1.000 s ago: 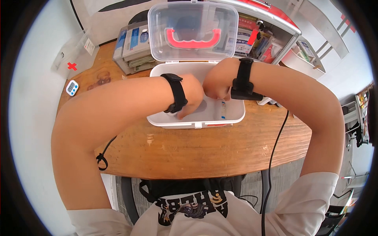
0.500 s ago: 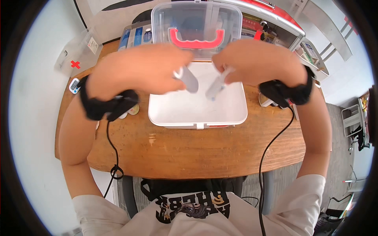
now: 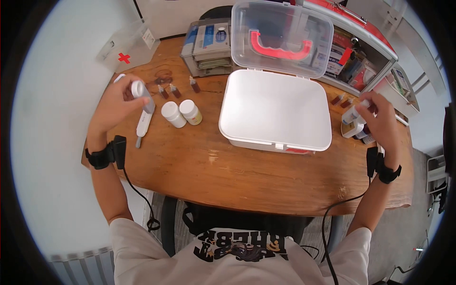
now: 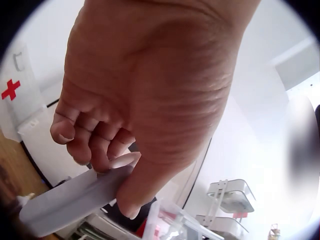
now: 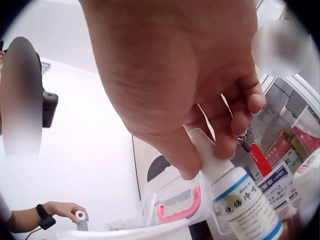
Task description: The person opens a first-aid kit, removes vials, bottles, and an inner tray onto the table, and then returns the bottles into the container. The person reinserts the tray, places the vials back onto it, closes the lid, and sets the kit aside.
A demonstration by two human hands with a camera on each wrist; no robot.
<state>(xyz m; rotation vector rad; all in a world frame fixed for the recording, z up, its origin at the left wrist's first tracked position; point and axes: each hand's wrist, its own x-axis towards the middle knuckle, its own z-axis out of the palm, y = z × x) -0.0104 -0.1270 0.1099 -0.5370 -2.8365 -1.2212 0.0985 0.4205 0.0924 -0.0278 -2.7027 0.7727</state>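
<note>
At the table's left side, my left hand (image 3: 114,107) pinches a long, rounded grey-and-white object (image 4: 75,200) between thumb and fingers. It is tilted, and overlaps a white stick with a grey tip (image 3: 143,124) in the head view. Over on the right, my right hand (image 3: 384,122) grips a white spray bottle (image 5: 245,202) by its top; blue bands edge its label. Close below that bottle stand a white bottle (image 3: 351,129) and a dark bottle (image 3: 365,136), partly covered by the hand. Between the hands is a white box (image 3: 275,143), its clear lid (image 3: 280,28) raised.
Two white jars (image 3: 174,115) stand right of the left hand, with several small brown vials (image 3: 175,91) behind. More brown vials (image 3: 346,102) lie near the right hand. A clear case of packages (image 3: 211,45) and a glass-fronted cabinet (image 3: 356,61) line the back.
Both hands have come up out of the white box, each with an object, and moved apart: the left hand to the table's left side, the right hand to its right.
</note>
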